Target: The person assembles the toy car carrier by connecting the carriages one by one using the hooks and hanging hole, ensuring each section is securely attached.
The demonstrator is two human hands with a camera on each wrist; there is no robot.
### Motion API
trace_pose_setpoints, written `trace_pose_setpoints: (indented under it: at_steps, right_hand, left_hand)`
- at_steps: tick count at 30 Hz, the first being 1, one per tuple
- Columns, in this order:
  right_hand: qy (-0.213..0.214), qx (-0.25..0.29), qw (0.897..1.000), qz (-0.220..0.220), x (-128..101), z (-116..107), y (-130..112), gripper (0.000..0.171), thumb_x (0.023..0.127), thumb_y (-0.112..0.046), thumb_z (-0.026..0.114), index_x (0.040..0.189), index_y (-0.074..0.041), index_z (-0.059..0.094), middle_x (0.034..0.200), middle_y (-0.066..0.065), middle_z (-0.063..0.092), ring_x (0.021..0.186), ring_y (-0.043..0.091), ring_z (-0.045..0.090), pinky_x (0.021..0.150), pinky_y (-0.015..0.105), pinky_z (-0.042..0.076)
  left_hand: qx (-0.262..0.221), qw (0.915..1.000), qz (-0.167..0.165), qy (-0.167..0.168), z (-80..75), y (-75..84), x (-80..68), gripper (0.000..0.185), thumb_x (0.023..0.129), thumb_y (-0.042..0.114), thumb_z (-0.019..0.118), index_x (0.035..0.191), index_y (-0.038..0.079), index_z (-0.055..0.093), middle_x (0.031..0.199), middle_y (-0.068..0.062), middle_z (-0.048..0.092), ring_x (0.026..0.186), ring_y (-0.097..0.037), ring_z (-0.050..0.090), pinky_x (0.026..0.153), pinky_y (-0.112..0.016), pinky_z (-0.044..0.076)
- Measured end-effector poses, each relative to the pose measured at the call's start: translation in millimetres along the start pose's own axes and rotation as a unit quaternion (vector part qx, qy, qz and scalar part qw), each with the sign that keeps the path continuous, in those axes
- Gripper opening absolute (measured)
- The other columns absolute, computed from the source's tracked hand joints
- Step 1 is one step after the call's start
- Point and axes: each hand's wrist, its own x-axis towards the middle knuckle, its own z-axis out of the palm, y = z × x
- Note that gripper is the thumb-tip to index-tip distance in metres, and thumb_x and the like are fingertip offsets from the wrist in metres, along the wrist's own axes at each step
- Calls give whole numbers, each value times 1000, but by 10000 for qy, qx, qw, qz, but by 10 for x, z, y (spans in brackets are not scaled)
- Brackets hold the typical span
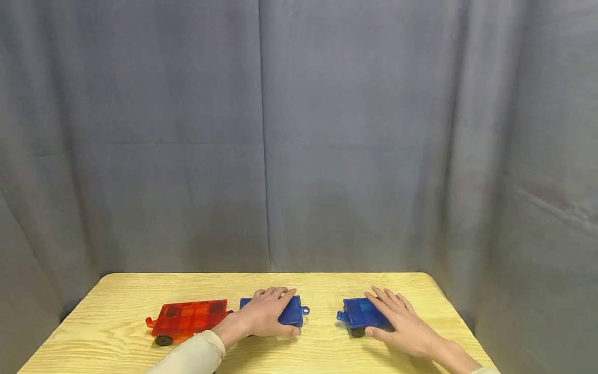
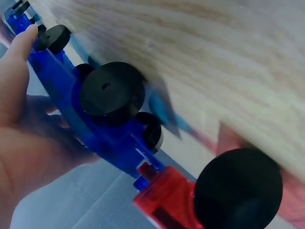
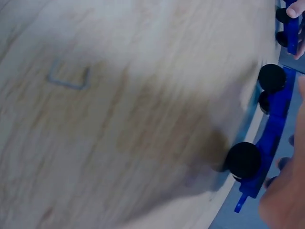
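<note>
Two flat, see-through blue toy wagons on black wheels stand apart on the table. My left hand (image 1: 268, 314) lies across the left blue wagon (image 1: 293, 310), gripping it with the thumb at its near side and the fingers over its far edge. A ring sticks out at this wagon's right end. My right hand (image 1: 397, 322) holds the right blue wagon (image 1: 358, 311) by its near and far sides; a hook at its left end faces the ring across a gap. A red toy wagon (image 1: 189, 318) is joined to the left blue wagon's other end, as the left wrist view shows.
The wooden table (image 1: 322, 353) has rounded far corners. Grey curtains (image 1: 350, 156) hang behind it and at both sides. A small grey bracket-shaped mark or piece (image 3: 69, 86) shows on the tabletop in the right wrist view.
</note>
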Motion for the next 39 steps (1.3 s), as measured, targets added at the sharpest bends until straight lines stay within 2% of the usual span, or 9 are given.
trace_pose_setpoints:
  at_steps: [2,8,16,24,31,39]
  right_hand:
    - [-90,-43,9998,171,-20,26,23,72,85,-59,52,146,-38,21,151,-7,14,136,29,9,103,54,5]
    - [-229,-124,9990,353,-21,76,34,66,88,-60,45,146,-39,20,151,-11,8,137,30,6,102,53,-1]
    - [-209,-168,9979,585,26,120,-4,64,88,-62,41,145,-40,21,151,-9,12,137,25,2,101,58,6]
    - [-47,-257,9984,494,89,197,-114,64,88,-62,42,145,-38,24,150,-2,21,137,27,7,99,59,11]
    - [-79,-126,9991,385,191,270,-300,63,89,-61,41,145,-37,26,150,-1,20,137,27,7,99,59,12]
    - [-56,-234,9993,271,251,338,-454,64,88,-62,41,145,-36,28,150,0,22,136,30,11,98,59,14]
  left_hand:
    - [-6,10000,32,-71,18,-14,7,96,75,73,51,148,18,22,142,-6,33,128,-28,31,98,-55,23]
    - [-53,9999,137,58,47,-50,41,92,76,67,57,147,17,26,139,-3,37,124,-26,36,97,-52,27]
    - [-67,9994,154,298,54,-62,105,90,69,66,65,140,16,41,125,0,50,105,-16,49,89,-47,37]
    - [-224,9996,43,188,16,-42,78,87,68,65,67,138,19,43,127,-1,50,106,-16,50,90,-47,37]
    - [-312,9985,31,446,-47,-74,21,85,67,65,68,137,22,45,126,2,51,105,-16,50,87,-47,38]
    - [-286,9973,260,628,-38,-70,14,84,69,66,65,138,22,43,126,3,50,109,-15,49,88,-48,38]
